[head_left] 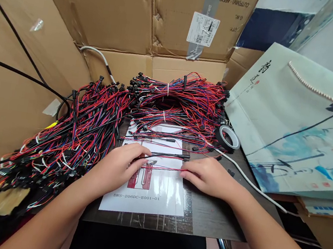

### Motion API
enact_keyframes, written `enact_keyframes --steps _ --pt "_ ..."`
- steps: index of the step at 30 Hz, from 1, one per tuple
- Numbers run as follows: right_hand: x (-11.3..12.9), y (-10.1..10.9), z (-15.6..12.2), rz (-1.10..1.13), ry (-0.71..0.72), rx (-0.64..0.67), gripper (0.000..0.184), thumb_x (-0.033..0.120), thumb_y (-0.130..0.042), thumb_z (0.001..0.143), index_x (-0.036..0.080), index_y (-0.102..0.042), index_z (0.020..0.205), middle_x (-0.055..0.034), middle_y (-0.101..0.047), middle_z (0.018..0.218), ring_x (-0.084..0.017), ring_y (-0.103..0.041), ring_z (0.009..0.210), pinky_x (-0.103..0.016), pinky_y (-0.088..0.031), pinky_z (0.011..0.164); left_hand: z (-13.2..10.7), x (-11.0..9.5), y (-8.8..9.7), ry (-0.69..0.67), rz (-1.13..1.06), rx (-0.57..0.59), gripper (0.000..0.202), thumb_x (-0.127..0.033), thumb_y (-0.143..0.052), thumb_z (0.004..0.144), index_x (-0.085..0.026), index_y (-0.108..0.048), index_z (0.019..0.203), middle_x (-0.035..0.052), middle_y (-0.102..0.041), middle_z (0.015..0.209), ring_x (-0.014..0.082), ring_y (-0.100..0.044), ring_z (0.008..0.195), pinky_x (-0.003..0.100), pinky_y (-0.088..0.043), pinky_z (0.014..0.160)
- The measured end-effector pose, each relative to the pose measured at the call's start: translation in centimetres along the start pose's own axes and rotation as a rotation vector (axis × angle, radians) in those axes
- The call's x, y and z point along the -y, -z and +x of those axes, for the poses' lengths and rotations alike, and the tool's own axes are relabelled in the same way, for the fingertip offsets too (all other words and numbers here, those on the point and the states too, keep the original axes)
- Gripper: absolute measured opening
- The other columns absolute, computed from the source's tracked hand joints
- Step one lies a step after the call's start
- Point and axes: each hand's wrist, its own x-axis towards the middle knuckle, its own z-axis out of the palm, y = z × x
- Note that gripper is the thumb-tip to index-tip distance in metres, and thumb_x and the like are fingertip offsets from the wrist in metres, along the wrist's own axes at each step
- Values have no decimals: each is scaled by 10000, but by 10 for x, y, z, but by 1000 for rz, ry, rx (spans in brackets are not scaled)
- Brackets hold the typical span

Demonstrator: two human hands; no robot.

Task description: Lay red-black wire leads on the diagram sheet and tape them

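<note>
My left hand (127,163) is closed in a pinch on a wire harness (164,168) of thin red and black wires, over a printed sheet. My right hand (204,174) pinches the right end of the same wires between thumb and fingers; the tip is hidden. The red wires run fairly straight between both hands. A black sleeved cable with a round end (185,157) lies just above them, its left end at my left fingers. The white printed sheet (147,205) beneath shows a red picture and "DRS-206DC-E001-01".
Bundled wires (178,88) pile up at the back, and a larger heap of harnesses (90,129) spreads left. A black tape roll (227,138) sits at right beside a white cable (249,181). A pale paper bag (307,134) leans there. Cardboard (115,7) walls the back.
</note>
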Motion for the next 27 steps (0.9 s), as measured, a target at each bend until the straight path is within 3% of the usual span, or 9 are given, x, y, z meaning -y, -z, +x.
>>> enact_keyframes --steps 5,10,16,21,27 --pt "-3 5 -4 -47 -31 -14 388 390 -376 1031 188 -619 806 -27 -654 744 -129 -557 665 -276 -308 637 -9 3 1 -74 -73 18 211 -268 -507 980 -227 -657 1124 42 -686 1037 154 -629 981 285 -500 873" --pt "-6 9 -5 -38 -92 21 381 362 -380 1027 190 -573 749 -11 -627 710 -119 -520 630 -278 -296 626 -23 0 10 -209 -174 2 248 -159 -553 948 -292 -660 1128 -1 -682 1002 118 -610 963 249 -478 872" --pt "-10 8 -5 -51 -116 -16 369 394 -404 1024 199 -611 789 -21 -659 746 -141 -580 684 -277 -333 653 -30 3 -1 -305 196 94 317 -131 -489 948 -320 -696 1097 21 -666 966 148 -588 908 303 -447 818" --pt "-15 3 -4 -92 -100 -4 347 395 -416 1022 207 -674 888 -35 -692 817 -156 -621 735 -280 -360 666 -33 10 -16 -284 342 77 320 -92 -474 925 -245 -674 1122 50 -674 1045 180 -604 934 323 -480 804" --pt "-18 1 -5 -115 -68 5 258 361 -483 1001 233 -707 1000 -28 -701 887 -159 -643 790 -278 -383 680 -30 15 -13 -146 361 -16 283 -142 -462 955 -189 -637 1172 86 -643 1154 214 -594 1044 363 -482 906"
